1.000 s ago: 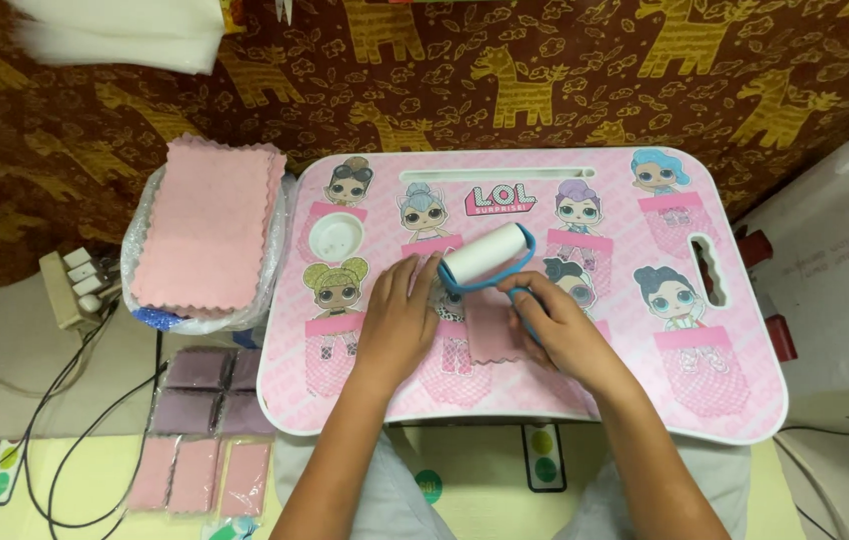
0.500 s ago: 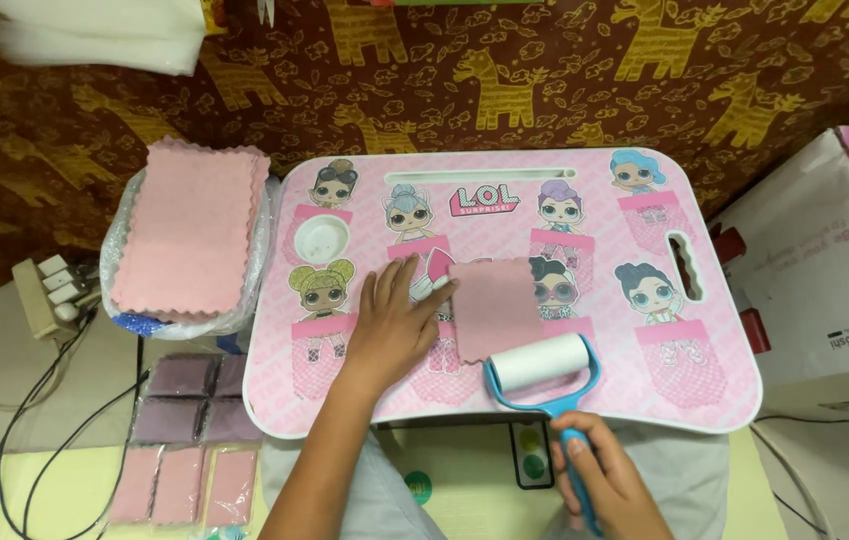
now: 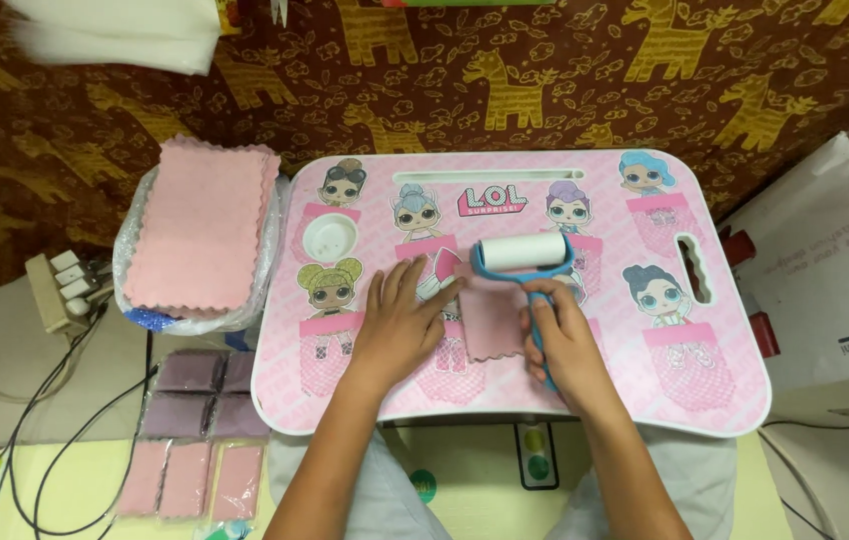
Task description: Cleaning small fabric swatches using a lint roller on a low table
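A person sits at a pink lap desk (image 3: 705, 390) printed with cartoon dolls. The left hand (image 3: 397, 325) lies flat, fingers spread, pinning the left edge of a small square pink cloth (image 3: 491, 322) near the desk's middle. The right hand (image 3: 563, 345) wraps closed around the blue handle of a white lint roller (image 3: 523, 251), whose drum sits at the cloth's far edge. Judging by this, one cloth is being rolled clean; a tall stack of pink cloths (image 3: 203, 225) waits in a clear bag to the left, while packed cloths in small clear bags (image 3: 192, 430) lie on the floor. A brown giraffe-patterned fabric (image 3: 545, 80) hangs behind, and a cardboard box (image 3: 835, 280) stands right.
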